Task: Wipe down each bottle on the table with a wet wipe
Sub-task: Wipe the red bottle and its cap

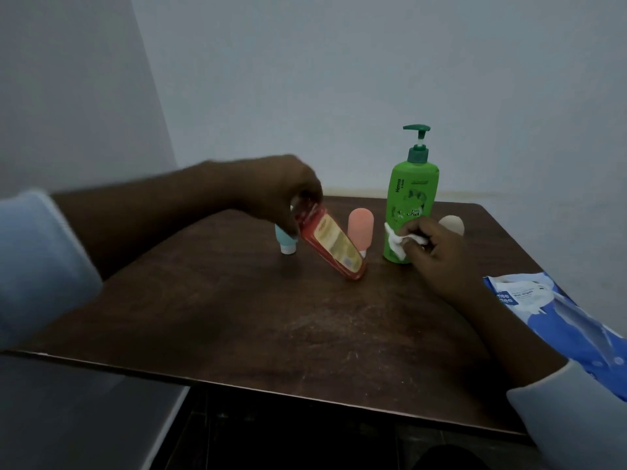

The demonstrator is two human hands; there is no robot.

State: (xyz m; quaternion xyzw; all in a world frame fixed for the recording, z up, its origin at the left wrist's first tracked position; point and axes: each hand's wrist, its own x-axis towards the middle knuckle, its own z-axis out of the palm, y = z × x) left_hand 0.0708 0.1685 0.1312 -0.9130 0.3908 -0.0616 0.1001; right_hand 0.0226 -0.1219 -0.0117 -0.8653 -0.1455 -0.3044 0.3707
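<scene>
Fingers of the left hand [288,188] grip the top of the red bottle [330,247], tilted with its lower end on the counter [271,317], while right hand [431,252] fingers pinch a wet wipe [397,240] against the upright green pump bottle [412,198], beside a peach tube [361,228]. Blue wipes pack [543,303] far right.

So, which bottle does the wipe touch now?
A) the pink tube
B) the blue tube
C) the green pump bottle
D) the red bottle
C: the right hand holds the white wipe against the lower part of the green pump bottle; the left hand grips the tilted red bottle.
</scene>
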